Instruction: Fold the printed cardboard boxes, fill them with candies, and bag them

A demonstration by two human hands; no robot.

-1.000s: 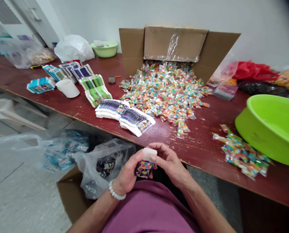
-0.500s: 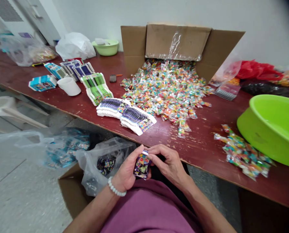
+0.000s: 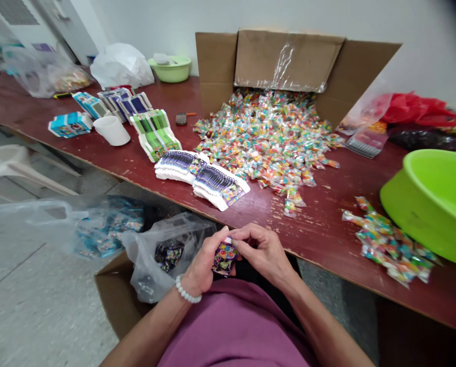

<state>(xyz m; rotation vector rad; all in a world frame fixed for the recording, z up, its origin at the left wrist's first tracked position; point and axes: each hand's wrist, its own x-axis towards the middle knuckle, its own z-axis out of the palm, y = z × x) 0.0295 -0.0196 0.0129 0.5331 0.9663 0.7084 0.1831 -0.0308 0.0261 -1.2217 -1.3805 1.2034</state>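
Close to my body, my left hand [image 3: 205,260] is wrapped round a small dark purple candy box [image 3: 224,258] with a colourful print. Thumb and fingers of my right hand [image 3: 264,252] pinch at its white top edge. Just beyond, fanned stacks of flat purple boxes [image 3: 216,183] lie along the table edge. Behind them spreads a heap of wrapped candies [image 3: 266,137], spilling from a cardboard carton [image 3: 285,61]. Down to the left, an open plastic bag [image 3: 144,260] contains dark printed packs.
A green basin [image 3: 415,199] stands at right, beside a small pile of wrapped candies [image 3: 392,244]. Green flat boxes [image 3: 155,133], a white cup [image 3: 112,131] and blue boxes [image 3: 70,125] sit at left on the red table [image 3: 320,224]. A white stool [image 3: 9,158] stands on the floor.
Both hands stay on the purple box, with the right fingers still at its top edge. The view has shifted slightly; nothing else has visibly moved.
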